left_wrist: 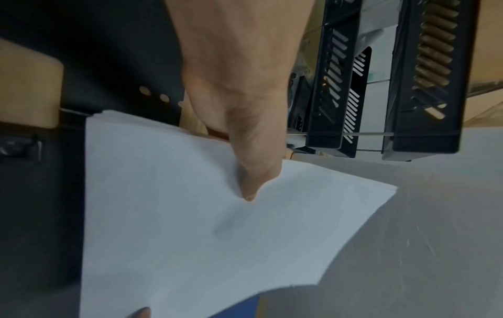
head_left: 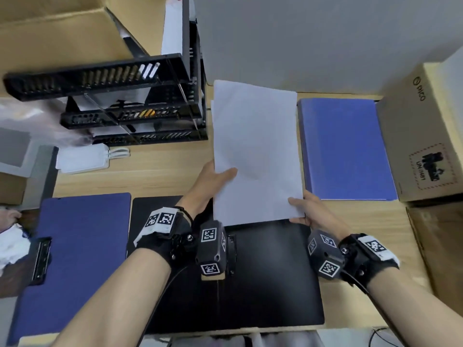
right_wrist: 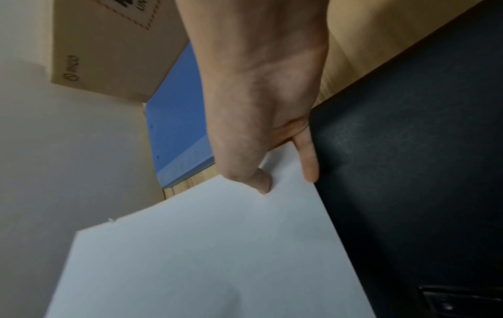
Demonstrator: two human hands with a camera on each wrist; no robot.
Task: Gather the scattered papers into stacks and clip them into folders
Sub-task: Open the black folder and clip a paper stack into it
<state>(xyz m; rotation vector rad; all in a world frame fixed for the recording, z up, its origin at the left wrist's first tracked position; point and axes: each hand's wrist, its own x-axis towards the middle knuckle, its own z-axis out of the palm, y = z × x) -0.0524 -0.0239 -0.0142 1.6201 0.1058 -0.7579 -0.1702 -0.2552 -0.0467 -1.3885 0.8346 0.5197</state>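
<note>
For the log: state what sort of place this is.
Probably an office desk: a black tiered paper tray, blue folders, cardboard boxes, and a paper stack held in both hands.

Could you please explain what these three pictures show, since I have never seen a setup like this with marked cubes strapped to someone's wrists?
No machine here: a person works with bare hands and wears three cameras. The big picture comes from a head camera looking down at the desk. The other two come from the cubes on the wrists, each looking along one hand.

Both hands hold one stack of white paper above the desk. The left hand pinches its left edge, thumb on top; the right hand pinches the near right corner.

Below lies an open black folder with a clip at its middle. An open dark blue folder lies to the left, a lighter blue folder to the right beside a cardboard box. A black tiered paper tray stands at the back left.
</note>
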